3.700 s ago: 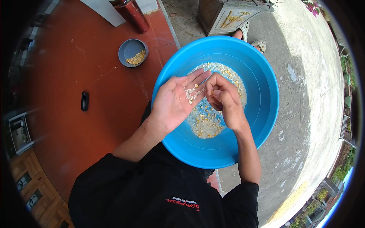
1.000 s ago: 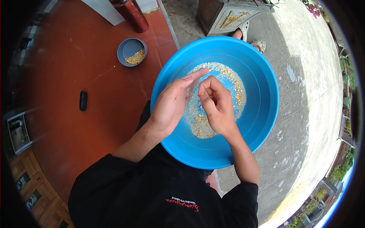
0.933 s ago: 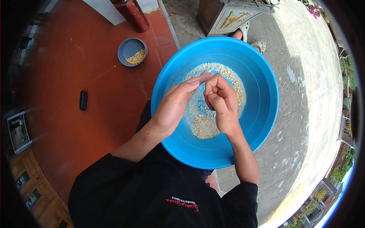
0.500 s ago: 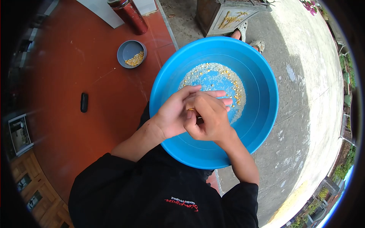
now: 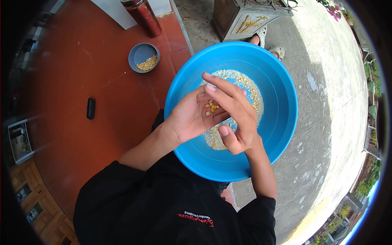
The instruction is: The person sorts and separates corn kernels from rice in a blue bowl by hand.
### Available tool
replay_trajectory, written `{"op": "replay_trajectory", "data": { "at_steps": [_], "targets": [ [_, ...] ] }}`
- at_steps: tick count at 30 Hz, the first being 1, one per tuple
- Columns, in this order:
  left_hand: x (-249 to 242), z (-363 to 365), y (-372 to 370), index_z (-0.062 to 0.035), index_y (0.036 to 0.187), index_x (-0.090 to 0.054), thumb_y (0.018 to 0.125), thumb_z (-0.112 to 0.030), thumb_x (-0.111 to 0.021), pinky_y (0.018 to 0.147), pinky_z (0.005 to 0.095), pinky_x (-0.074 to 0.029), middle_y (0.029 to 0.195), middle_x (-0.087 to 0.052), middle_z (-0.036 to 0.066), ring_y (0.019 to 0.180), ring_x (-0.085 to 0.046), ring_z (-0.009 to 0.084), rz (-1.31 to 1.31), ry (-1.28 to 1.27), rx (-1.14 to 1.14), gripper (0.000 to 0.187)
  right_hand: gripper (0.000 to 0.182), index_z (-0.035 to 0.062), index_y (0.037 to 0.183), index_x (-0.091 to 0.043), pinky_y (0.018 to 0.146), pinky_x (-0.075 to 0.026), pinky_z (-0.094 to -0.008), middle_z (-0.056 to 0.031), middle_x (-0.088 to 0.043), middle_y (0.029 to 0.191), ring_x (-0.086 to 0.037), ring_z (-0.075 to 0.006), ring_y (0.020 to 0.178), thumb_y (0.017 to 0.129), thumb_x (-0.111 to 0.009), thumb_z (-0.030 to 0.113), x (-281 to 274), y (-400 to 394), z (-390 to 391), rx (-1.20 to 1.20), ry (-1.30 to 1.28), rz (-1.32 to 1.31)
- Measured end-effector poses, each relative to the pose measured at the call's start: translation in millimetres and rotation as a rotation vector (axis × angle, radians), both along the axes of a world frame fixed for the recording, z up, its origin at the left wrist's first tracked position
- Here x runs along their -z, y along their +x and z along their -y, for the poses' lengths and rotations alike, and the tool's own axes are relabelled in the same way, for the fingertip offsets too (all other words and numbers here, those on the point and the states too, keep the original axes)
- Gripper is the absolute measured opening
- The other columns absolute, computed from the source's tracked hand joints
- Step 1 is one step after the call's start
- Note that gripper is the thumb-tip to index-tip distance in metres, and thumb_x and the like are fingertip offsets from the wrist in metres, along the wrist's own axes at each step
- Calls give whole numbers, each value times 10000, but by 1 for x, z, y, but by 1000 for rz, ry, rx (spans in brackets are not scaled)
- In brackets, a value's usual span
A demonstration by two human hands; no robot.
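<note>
A: Centre of frame, over the round blue plastic basin [image 5: 281,102]: my left hand [image 5: 192,116] lies open, cupping yellow corn kernels [image 5: 211,107]; right hand [image 5: 234,116] open too, grasping nothing.

B: Progress?

A: Partway, I judge. Small grey bowl [image 5: 143,57], upper left, holds few; many kernels remain among the pale grain [image 5: 218,139].

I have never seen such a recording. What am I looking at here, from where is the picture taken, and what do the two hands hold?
There is no machine: a person works with two bare hands. The one camera sits on the person's head and looks down, so the edges curve. A blue basin rests on the lap, with a mix of pale grains and yellow kernels on its bottom. The left hand is cupped, palm up, and holds a few yellow corn kernels. The right hand lies across it with open fingers. On the red floor stand a small grey bowl with more kernels, a dark red flask and a small black object.
</note>
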State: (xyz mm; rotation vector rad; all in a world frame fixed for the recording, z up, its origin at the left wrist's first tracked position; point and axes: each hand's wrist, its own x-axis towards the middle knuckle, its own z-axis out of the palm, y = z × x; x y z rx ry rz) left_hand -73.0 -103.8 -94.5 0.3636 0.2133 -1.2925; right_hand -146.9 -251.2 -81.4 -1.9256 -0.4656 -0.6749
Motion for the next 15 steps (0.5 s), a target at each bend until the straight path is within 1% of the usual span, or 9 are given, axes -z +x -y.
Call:
{"op": "replay_trajectory", "data": {
  "at_steps": [3,5,6,7,9,10,12,13,15],
  "targets": [
    [-2,-2,-1,16,1474,-544,1169,-304,-380,1240,438,-472,1531,-585,156,1372,-611,250,8,55,-4,472,699,42,1618,-488,1110,-508,-575,-368,-468,1599,-658,-509,1309,1029,-510,416,3,-1,2,5,51,-4],
    [-9,-3,0,37,1497,-526,1166,-299,-387,1260,443,-454,1528,-584,169,1408,-591,262,1,97,-12,492,745,81,1675,-400,1144,-472,-597,-353,-426,1640,-614,-515,1365,1039,-513,452,0,-3,7,29,82,-22],
    [-9,-6,2,75,1557,-462,1161,-284,-384,1288,448,-415,1575,-547,207,1493,-527,299,61,17,-15,540,771,98,1697,-363,1167,-447,-607,-342,-414,1656,-586,-514,1400,1042,-524,471,-2,-4,10,44,99,-30],
    [-14,-9,4,86,1567,-439,1163,-271,-378,1300,458,-395,1608,-506,226,1519,-493,313,68,-12,-30,542,798,115,1718,-327,1190,-422,-617,-330,-403,1672,-557,-512,1436,1045,-535,490,-4,-5,14,59,116,-39],
    [-33,-17,10,107,1588,-395,1166,-243,-365,1326,478,-354,1672,-422,264,1570,-425,340,82,-71,-56,548,810,107,1720,-318,1212,-401,-616,-316,-414,1671,-537,-503,1456,1049,-556,494,-12,-12,22,134,119,-64],
    [-40,-26,15,94,1639,-327,1172,-225,-331,1354,479,-294,1722,-337,272,1629,-311,352,94,-139,-70,565,811,100,1719,-314,1220,-396,-613,-310,-425,1667,-533,-497,1462,1054,-564,491,-17,-15,26,179,118,-69],
    [-62,-42,26,84,1648,-314,1175,-207,-314,1367,484,-264,1740,-297,268,1646,-262,351,52,-221,-228,555,816,85,1718,-306,1235,-385,-607,-299,-447,1657,-524,-485,1474,1063,-581,486,-26,-23,32,277,131,-76],
    [-69,-51,30,79,1652,-307,1176,-198,-305,1374,486,-249,1749,-277,267,1654,-237,351,33,-259,-306,551,786,69,1703,-330,1230,-400,-592,-294,-472,1637,-533,-469,1470,1060,-587,441,-31,-25,33,319,152,-83],
    [-68,-63,53,68,1668,-270,1175,-166,-297,1385,491,-213,1769,-230,252,1667,-182,351,145,-216,-460,546,707,29,1663,-396,1218,-432,-556,-276,-537,1589,-558,-430,1458,1049,-604,311,-38,-28,33,384,208,-83]
  ]
}}
